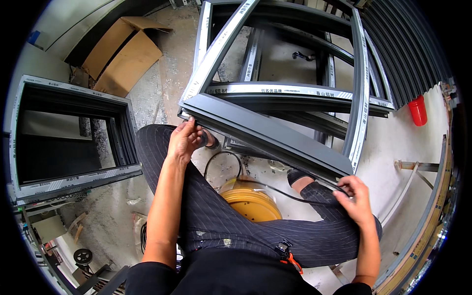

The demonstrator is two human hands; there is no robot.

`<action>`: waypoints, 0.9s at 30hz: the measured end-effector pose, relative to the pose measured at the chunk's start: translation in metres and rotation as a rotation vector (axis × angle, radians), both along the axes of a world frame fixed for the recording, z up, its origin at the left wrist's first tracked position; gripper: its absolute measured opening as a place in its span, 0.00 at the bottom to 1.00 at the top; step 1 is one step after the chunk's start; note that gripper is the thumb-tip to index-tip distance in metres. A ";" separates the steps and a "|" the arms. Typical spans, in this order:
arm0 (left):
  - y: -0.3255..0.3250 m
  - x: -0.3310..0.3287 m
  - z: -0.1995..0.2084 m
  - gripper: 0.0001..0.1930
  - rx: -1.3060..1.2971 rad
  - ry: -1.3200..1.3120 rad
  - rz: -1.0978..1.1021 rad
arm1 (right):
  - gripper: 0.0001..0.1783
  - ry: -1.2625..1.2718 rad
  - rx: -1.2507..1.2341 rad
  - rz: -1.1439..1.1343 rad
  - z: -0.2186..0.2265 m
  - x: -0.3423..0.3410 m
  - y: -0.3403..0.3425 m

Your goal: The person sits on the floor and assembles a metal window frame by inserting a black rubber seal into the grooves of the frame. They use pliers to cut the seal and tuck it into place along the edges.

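Observation:
A dark grey metal window frame (268, 129), with white printed film on its side bars, leans toward me above my knees. My left hand (182, 142) is closed in a pinch at its near left corner; what lies between the fingertips is hidden. At the near right corner, my right hand (355, 200) pinches a thin black rubber strip (290, 197). From there the strip sags leftward over my leg, then loops on the floor between my legs.
More film-covered frames (295, 89) stand behind the near one. Another frame (73, 175) stands at left, near an open cardboard box (127, 59). A yellow bucket (253, 204) sits between my legs. At right are a red bucket (418, 111) and stacked dark profiles (408, 44).

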State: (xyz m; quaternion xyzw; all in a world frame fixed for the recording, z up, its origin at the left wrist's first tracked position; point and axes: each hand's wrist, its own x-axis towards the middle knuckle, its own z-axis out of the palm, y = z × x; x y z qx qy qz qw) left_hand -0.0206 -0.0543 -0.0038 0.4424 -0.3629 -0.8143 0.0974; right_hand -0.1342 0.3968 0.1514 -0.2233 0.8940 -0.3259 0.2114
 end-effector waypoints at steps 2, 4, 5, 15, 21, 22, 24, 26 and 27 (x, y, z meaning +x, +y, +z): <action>-0.008 0.001 -0.009 0.10 -0.079 -0.011 -0.022 | 0.12 -0.010 0.017 -0.024 0.006 -0.008 0.020; -0.007 0.001 -0.012 0.10 -0.122 -0.012 -0.008 | 0.12 -0.022 0.011 -0.079 0.007 -0.018 0.046; -0.004 -0.002 -0.010 0.11 -0.116 -0.011 0.006 | 0.13 -0.054 0.000 -0.144 0.006 -0.021 0.058; 0.040 -0.008 -0.002 0.13 -0.075 0.090 -0.056 | 0.07 -0.130 0.011 -0.180 -0.018 -0.043 0.092; 0.088 -0.013 0.003 0.17 0.041 0.012 -0.216 | 0.08 -0.106 0.080 -0.069 -0.025 -0.047 0.095; 0.089 -0.010 -0.005 0.16 -0.028 0.035 -0.209 | 0.08 -0.104 0.098 -0.043 -0.020 -0.046 0.088; 0.095 -0.010 -0.009 0.16 -0.088 0.061 -0.206 | 0.08 -0.111 0.116 -0.032 -0.017 -0.043 0.087; 0.099 -0.012 -0.004 0.15 -0.089 0.058 -0.200 | 0.08 -0.118 0.111 -0.047 -0.019 -0.042 0.090; 0.103 -0.014 0.002 0.15 -0.051 0.033 -0.230 | 0.08 -0.121 0.105 -0.054 -0.020 -0.042 0.090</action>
